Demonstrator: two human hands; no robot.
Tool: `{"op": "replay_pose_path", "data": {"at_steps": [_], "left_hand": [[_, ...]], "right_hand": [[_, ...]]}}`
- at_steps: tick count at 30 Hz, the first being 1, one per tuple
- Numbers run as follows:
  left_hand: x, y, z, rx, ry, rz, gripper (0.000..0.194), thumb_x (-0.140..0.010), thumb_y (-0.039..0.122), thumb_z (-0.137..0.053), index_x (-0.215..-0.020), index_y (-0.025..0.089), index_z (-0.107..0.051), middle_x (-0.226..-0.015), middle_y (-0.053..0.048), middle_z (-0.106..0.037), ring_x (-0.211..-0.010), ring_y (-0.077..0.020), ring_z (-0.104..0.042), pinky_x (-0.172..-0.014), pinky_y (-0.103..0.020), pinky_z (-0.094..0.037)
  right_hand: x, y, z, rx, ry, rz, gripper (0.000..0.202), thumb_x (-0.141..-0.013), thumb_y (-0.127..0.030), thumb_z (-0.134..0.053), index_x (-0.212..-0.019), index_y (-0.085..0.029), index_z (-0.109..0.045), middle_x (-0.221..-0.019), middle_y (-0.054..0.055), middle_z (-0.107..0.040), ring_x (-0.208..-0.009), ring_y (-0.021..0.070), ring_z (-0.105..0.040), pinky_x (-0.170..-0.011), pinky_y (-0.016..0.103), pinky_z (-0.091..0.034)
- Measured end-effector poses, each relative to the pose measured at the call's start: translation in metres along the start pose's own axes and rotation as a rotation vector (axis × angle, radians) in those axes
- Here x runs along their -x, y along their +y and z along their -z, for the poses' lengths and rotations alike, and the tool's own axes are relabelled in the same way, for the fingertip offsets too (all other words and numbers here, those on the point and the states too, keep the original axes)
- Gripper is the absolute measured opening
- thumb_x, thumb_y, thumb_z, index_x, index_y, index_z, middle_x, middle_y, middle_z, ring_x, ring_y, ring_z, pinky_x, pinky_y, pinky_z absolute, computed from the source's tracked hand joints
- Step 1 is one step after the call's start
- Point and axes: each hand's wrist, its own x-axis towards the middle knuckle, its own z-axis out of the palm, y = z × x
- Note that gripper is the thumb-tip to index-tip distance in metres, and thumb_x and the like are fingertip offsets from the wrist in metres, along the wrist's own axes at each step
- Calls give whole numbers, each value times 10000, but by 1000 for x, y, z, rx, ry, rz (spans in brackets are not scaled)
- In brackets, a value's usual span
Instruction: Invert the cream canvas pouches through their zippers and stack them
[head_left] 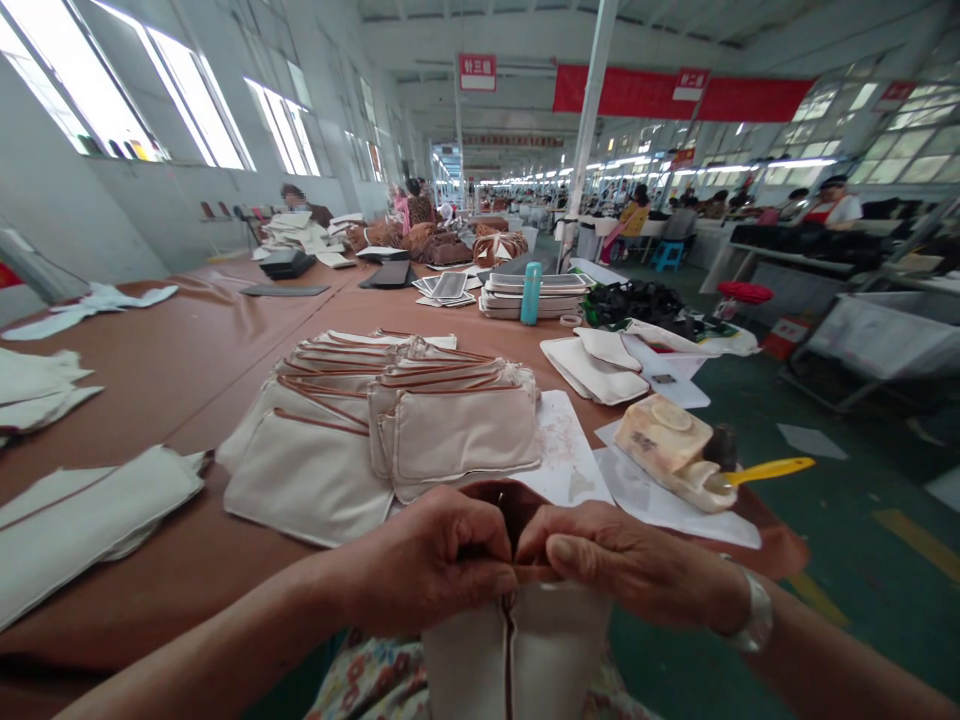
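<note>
In front of my lap hangs a cream leather piece (469, 660) with a brown edge and a dark line down its middle. My left hand (427, 555) pinches its brown top edge between thumb and fingers. Close beside it, my right hand (637, 560), with a silver band at the wrist, pinches the same edge. The fingertips almost meet at the middle line, and they partly cover the edge. Just beyond my hands lies a pile of cream leather pouches (465, 430) with brown trim. A second overlapping pile of pouches (311, 470) sits to its left.
A cut plastic container (664, 440) with a yellow-handled brush (772, 470) stands on white sheets at the right. More cream pieces (97, 520) lie at the left of the brown-covered table (217, 370). Farther back are a turquoise bottle (531, 293), stacked panels, and people.
</note>
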Motion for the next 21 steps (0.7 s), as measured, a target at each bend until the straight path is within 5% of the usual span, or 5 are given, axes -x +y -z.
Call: {"op": "replay_pose_path", "data": {"at_steps": [5,9,12,14,21], "left_hand": [[0,-2,-3,-71,77,-64,322,-882,367,-627,-671,152,-510,-717,26,-481,-663,-101,-398,-578,-198,-306],[0,-12,-2,116,31,84,393,-797,502,-706,-730,154,-534,-644,45,-439,-586,-93,-340,-498,-200,-252],[-1,-16,-2,168,16,94,494,-861,617,-570,-742,138,-568,-662,27,-445,-593,-95,-344,-498,-204,-250],[-2,-17,-2,132,41,75,550,-923,627,-446,-701,136,-557,-659,23,-425,-593,-94,-338,-504,-207,-252],[1,-11,-2,86,-25,101,516,-876,647,-517,-699,164,-481,-619,53,-337,-534,-79,-281,-452,-211,-186]], "right_hand": [[-11,-2,-5,158,56,95,267,-987,-298,-477,-753,-175,-518,-721,-29,-480,-645,106,-417,-567,196,-343],[-12,13,-17,326,126,184,279,-978,-283,-462,-718,-186,-487,-653,-35,-456,-579,104,-398,-528,223,-290],[-9,20,-22,426,175,202,293,-985,-280,-444,-713,-183,-492,-673,-16,-486,-595,113,-409,-555,249,-288],[-8,20,-22,374,181,179,299,-999,-301,-431,-740,-177,-515,-698,-6,-516,-613,114,-432,-573,243,-310],[-2,10,-2,-53,33,-17,440,-1039,-464,-314,-825,-163,-555,-754,-7,-460,-660,126,-405,-578,228,-341]]}}
